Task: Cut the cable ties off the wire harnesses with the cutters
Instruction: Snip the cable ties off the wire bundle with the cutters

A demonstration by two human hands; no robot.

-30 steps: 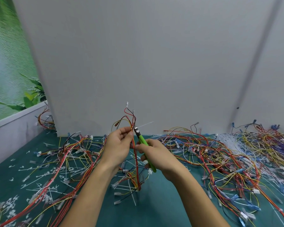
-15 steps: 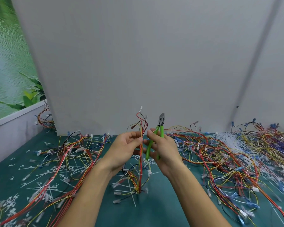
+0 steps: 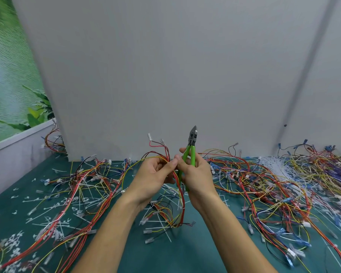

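My left hand point(image 3: 153, 175) pinches a wire harness point(image 3: 177, 205) of red, yellow and black wires, held upright above the green mat. Its lower end hangs down to the mat, its connector ends point(image 3: 149, 137) stick up above my fingers. My right hand point(image 3: 196, 174) holds the green-handled cutters point(image 3: 191, 146) with the metal jaws pointing straight up, clear of the wires. Its thumb and forefinger also touch the harness beside my left thumb. A white cable tie point(image 3: 180, 202) wraps the harness below my hands.
Loose harnesses point(image 3: 264, 186) sprawl over the right of the green mat point(image 3: 165, 253), more lie at left point(image 3: 83, 186). Cut white tie scraps point(image 3: 53, 209) litter the left side. A bundle of white ties point(image 3: 274, 164) lies back right. A grey partition point(image 3: 165, 75) stands behind.
The cutters swung from pointing at the harness to jaws-up in my right hand. Both hands drifted right and came together on the harness.
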